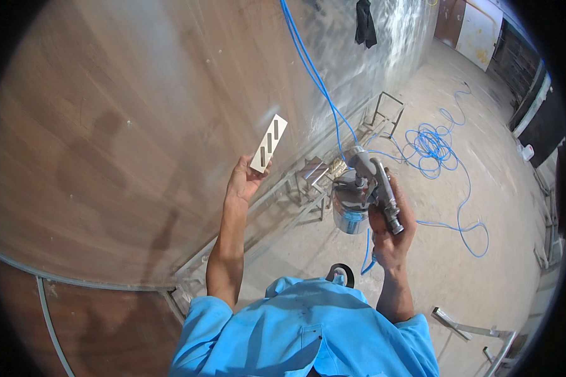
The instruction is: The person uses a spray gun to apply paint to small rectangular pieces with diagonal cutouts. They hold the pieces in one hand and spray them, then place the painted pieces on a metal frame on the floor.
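Observation:
My left hand (245,180) grips the lower end of a flat, pale rectangular plate (270,142) with a few slanted slots across it. The plate is held up in front of a large brown panel wall (170,94). On the right, my right hand (394,229) is wrapped round the handle of a metal spray gun (376,179). Beneath the gun's body hangs a shiny metal cup (350,204), which mirrors its surroundings. The gun's nozzle end is up and to the left, apart from the plate. My fingers partly hide its trigger.
A blue hose (308,56) drops along the wall behind the gun. More blue hose lies coiled (431,147) on the concrete floor. Metal frames (387,113) stand along the wall's base, and metal bars (471,328) lie at lower right. A black cloth (365,25) hangs on the wall.

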`<state>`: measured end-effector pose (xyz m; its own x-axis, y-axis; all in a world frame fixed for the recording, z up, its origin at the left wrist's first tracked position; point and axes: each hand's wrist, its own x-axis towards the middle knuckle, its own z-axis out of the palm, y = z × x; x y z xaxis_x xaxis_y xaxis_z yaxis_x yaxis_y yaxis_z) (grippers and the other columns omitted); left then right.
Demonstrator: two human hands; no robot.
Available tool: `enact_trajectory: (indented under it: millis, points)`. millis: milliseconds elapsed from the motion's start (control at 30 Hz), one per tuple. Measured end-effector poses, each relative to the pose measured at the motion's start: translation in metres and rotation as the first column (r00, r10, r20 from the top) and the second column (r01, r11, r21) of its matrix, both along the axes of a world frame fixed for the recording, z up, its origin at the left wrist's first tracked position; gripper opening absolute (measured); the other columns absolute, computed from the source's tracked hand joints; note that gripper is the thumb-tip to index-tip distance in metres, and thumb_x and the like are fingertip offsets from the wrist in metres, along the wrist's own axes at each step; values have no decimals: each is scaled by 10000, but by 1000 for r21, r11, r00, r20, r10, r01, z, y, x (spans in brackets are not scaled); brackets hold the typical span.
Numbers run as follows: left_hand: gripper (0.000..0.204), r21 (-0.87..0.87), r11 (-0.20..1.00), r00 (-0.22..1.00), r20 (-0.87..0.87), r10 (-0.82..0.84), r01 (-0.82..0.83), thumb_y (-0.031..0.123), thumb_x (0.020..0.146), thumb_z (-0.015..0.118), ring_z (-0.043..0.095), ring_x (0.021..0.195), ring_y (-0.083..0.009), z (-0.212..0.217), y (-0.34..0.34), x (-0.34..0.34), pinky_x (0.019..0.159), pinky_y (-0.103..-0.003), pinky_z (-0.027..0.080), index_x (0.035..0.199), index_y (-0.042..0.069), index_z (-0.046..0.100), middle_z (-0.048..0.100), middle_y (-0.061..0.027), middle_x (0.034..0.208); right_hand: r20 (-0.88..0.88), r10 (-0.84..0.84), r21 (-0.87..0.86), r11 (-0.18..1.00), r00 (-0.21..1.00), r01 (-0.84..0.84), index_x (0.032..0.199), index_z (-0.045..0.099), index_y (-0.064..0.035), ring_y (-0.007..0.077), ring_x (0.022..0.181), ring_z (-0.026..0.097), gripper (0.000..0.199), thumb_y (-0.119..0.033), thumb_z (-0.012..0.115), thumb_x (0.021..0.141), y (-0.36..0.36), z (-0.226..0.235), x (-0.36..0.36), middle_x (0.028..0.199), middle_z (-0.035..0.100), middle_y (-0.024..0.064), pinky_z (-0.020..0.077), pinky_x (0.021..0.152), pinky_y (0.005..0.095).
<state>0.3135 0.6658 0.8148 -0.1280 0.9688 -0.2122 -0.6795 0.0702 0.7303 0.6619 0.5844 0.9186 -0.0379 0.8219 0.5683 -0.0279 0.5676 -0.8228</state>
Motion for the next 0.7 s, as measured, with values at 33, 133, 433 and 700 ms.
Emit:
enact_trajectory:
  millis: [33, 133, 433, 700]
  points:
    - [471, 31, 999, 999, 40, -32, 31, 282, 893, 629, 656, 948, -257, 0, -1, -2, 767, -350, 555, 1226, -49, 581, 653, -177, 1110, 43, -23, -41, 999, 999, 25, 1359, 518, 47, 247, 945, 630, 543, -3, 605, 825, 0, -1, 1, 1092, 631, 181, 466, 858, 328]
    - [467, 3, 999, 996, 72, -47, 47, 277, 907, 581, 655, 954, -254, 1, 0, -6, 752, -343, 559, 1231, -60, 572, 657, -188, 1102, 69, 5, -13, 1000, 998, -5, 1343, 537, 48, 240, 904, 643, 522, -60, 630, 841, 2, -2, 2, 1075, 648, 173, 474, 848, 318]
    - [464, 29, 998, 997, 64, 53, -55, 241, 880, 654, 668, 954, -254, -1, 8, -17, 757, -332, 586, 1240, -40, 576, 647, -211, 1157, 178, 205, -76, 978, 962, -194, 1275, 572, 60, 236, 754, 590, 506, -26, 620, 778, -6, 8, -11, 865, 599, 115, 461, 691, 343]
    - [452, 173, 983, 925, 379, -6, -65, 233, 885, 634, 662, 997, -286, -5, -11, -41, 780, -367, 589, 1252, -25, 582, 648, -206, 1173, 22, 335, -325, 893, 942, -310, 1278, 584, 67, 201, 815, 636, 569, -122, 662, 746, -19, 16, -10, 1024, 695, 155, 491, 753, 305]
